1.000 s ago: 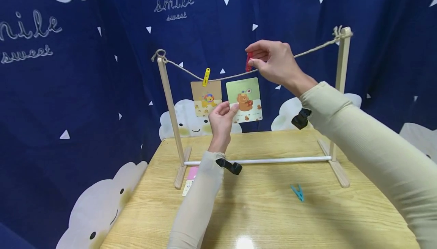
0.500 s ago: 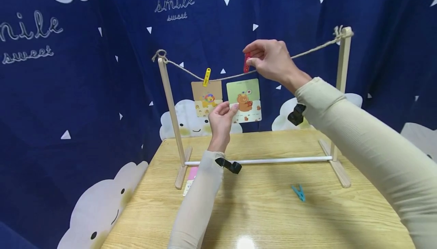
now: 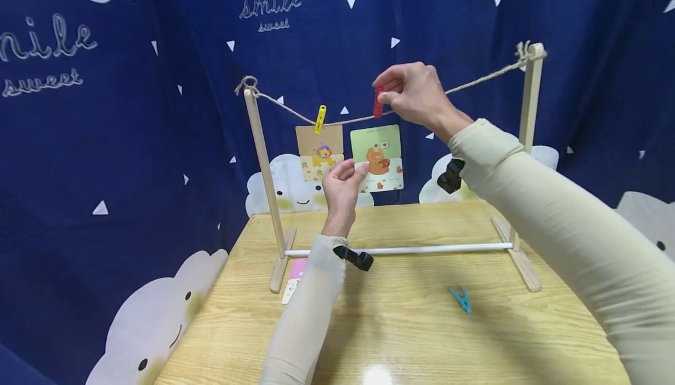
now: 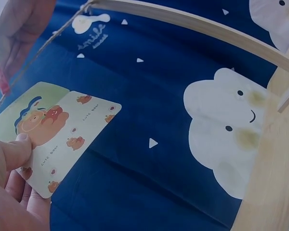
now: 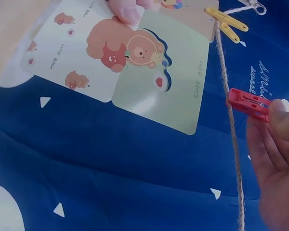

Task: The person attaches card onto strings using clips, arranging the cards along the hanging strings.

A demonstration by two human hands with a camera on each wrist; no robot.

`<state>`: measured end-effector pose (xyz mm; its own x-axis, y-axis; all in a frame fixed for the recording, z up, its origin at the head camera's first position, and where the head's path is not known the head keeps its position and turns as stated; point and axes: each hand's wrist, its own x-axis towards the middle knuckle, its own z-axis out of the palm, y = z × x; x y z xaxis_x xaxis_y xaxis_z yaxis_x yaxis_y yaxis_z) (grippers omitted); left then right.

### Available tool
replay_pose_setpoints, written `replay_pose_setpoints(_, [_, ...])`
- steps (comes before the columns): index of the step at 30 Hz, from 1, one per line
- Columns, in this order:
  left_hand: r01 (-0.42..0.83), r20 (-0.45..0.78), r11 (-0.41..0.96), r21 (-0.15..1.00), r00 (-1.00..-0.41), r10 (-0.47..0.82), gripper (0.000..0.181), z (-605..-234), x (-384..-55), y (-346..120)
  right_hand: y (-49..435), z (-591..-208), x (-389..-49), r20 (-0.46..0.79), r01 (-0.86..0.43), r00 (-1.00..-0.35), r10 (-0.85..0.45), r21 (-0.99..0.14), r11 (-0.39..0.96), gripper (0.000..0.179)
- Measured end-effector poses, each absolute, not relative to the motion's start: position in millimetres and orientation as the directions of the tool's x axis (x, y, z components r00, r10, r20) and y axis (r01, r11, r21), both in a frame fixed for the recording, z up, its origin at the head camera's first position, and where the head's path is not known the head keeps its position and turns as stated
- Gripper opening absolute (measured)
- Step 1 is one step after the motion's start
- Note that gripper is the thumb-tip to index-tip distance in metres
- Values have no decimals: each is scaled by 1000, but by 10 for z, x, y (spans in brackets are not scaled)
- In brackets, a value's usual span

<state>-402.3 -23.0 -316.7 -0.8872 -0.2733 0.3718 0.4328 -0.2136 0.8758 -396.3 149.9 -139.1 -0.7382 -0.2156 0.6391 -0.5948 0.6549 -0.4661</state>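
Note:
My left hand point(image 3: 341, 193) pinches the left edge of a green and white bear card point(image 3: 377, 159), thumb in front and fingers behind. In the right wrist view the card's green top edge lies apart from the rope point(image 5: 235, 149). Above the card, my right hand point(image 3: 419, 95) pinches a red clothespin point(image 3: 378, 102) between thumb and fingers. The tip of the clothespin point(image 5: 248, 102) is right at the rope in the right wrist view. A yellow clothespin point(image 3: 320, 119) on the rope holds a brown lion card point(image 3: 320, 145) to the left.
The rope sags between two wooden posts point(image 3: 529, 98), joined low down by a white rod point(image 3: 437, 248). On the wooden table point(image 3: 411, 338) lie a blue clothespin point(image 3: 461, 300) and a pink and white card point(image 3: 295, 273), partly behind my left sleeve. A blue curtain point(image 3: 174, 109) hangs behind.
My right hand has moved slightly left and the red clothespin down to the rope. The bear card has dipped a little in my left hand, which stays nearly in place.

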Motion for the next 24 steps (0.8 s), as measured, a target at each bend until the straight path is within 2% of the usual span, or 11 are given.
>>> replay_pose_setpoints(24, [414,357,-210,886,-896,-262,27,-3156,-4043,-264,1454,-1510,-4047,609,-561,-769,-197,-493,665,19])
